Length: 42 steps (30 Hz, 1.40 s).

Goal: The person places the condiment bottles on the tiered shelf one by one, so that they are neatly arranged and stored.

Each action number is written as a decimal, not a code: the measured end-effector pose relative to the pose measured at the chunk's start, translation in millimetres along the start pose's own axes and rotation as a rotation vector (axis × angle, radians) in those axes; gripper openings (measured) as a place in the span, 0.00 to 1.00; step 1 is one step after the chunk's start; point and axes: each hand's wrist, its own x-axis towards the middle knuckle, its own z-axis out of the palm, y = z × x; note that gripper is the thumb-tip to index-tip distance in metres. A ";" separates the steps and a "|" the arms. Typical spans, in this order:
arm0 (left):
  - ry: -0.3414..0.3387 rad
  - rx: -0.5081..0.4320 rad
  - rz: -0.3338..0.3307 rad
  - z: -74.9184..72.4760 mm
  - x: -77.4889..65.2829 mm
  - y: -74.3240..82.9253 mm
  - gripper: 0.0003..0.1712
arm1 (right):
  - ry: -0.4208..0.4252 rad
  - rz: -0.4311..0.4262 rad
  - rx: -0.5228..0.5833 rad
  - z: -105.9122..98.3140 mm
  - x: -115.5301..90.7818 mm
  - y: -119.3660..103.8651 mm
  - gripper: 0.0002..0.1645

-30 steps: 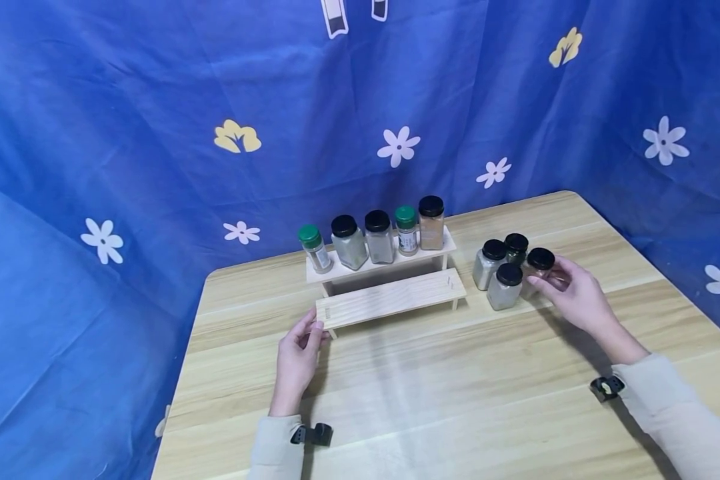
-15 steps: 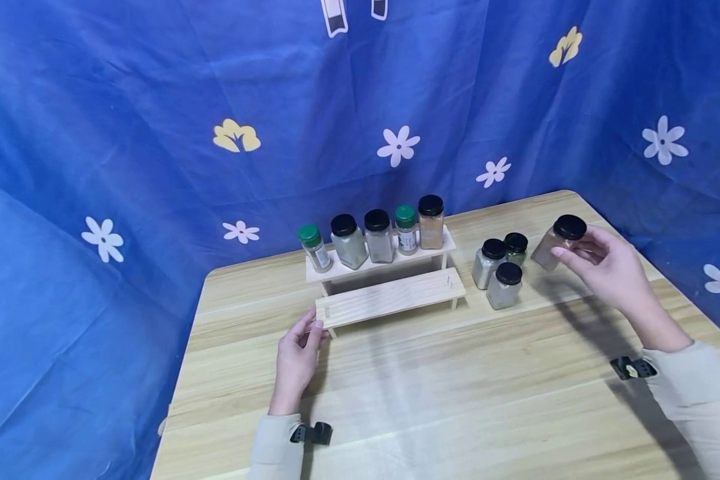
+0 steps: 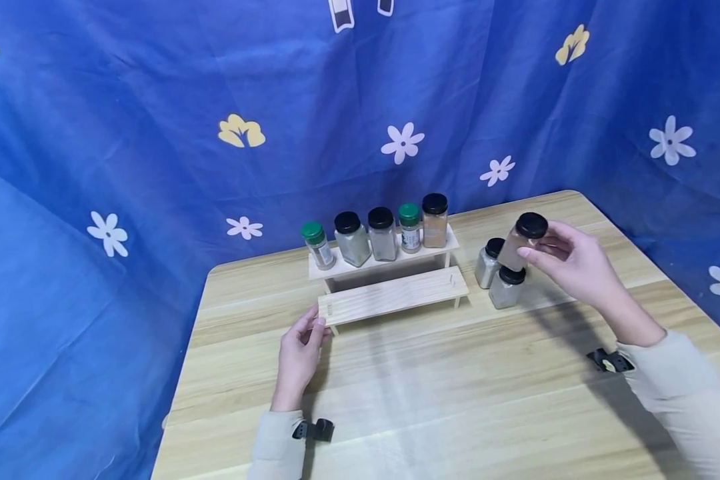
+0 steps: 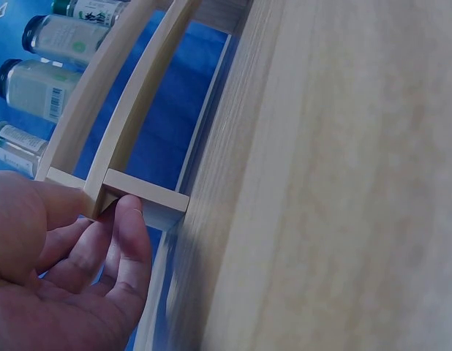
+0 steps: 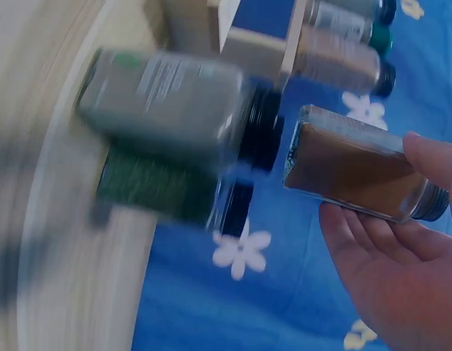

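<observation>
Spanning the whole background, a blue cloth (image 3: 156, 133) printed with white and yellow flowers hangs behind and to both sides of the work area. A light wooden table (image 3: 456, 413) fills the near half of the head view.

A two-step wooden rack (image 3: 390, 287) stands toward the far left-centre of the table. Its upper, far step carries five jars in a row: a green-lidded jar (image 3: 318, 244) at the left end, two black-lidded jars, a second green-lidded jar, and a black-lidded jar of brown powder (image 3: 435, 220) at the right end. Its lower, near step (image 3: 393, 295) is bare.

Right of the rack, standing jars (image 3: 505, 287) with black lids are grouped close together on the table; the raised hand and jar partly cover the group, so its count cannot be told.

The right hand (image 3: 570, 263) is raised above that group. Thumb and fingers pinch a brown-filled jar (image 3: 519, 241) just below its black lid. The jar is off the table, tilted, directly over the standing group.

The left hand (image 3: 300, 350) rests on the table at the near left corner of the rack. Its fingertips (image 4: 127, 219) curl against the end of the lower step, touching the wood with thumb and fingers.
</observation>
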 end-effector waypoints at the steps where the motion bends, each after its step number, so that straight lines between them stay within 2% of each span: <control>1: 0.001 0.003 0.000 0.1 -0.1 -0.1 0.25 | -0.019 0.000 -0.001 5.1 0.6 -2.6 0.23; 10: 0.004 0.002 0.013 0.3 -1.3 0.6 0.25 | -0.180 -0.063 0.076 59.0 8.0 -21.0 0.24; 20: 0.012 -0.017 0.011 1.4 -1.7 0.1 0.25 | -0.358 -0.044 0.114 128.4 11.9 -47.6 0.33; 27: 0.014 -0.023 0.022 1.8 0.4 -2.0 0.24 | -0.439 -0.125 0.195 176.5 14.7 -66.8 0.34; 34: 0.015 -0.045 0.019 2.7 -0.9 -0.8 0.24 | -0.555 -0.192 0.227 211.5 12.8 -73.1 0.34; 38: 0.018 -0.055 0.028 2.8 -1.3 -0.2 0.24 | -0.579 -0.233 0.226 228.1 14.4 -73.4 0.34; 42: 0.017 -0.057 0.033 2.7 -1.8 -0.1 0.24 | -0.611 -0.230 0.264 242.7 16.5 -74.2 0.33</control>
